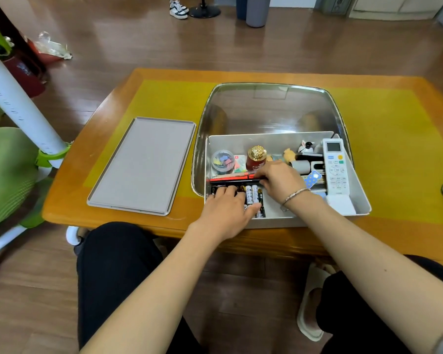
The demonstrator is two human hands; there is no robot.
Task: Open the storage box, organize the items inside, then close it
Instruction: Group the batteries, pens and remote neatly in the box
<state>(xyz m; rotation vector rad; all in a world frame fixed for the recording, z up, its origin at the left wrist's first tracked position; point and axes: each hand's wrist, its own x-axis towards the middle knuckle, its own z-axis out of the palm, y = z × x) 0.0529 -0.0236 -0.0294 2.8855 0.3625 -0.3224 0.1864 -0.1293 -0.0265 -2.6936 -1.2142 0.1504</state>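
The open storage box (287,221) sits at the near edge of the bench (69,190). Inside it the left hand (225,208) lies flat, fingers straight, on the batteries (252,194). Just beyond, the right hand (279,178) has its grip pinched on the pens (230,178). Best to square the batteries first, then lay the pens parallel. The remote (336,166) lies along the right wall, and the lid (143,164) waits to the left.

Green chair (8,172) left of worktop (394,226); sneakers (178,8) and black stand base (205,11) on far floor; crumpled clear wrapper, maybe plastic (52,47), far left.
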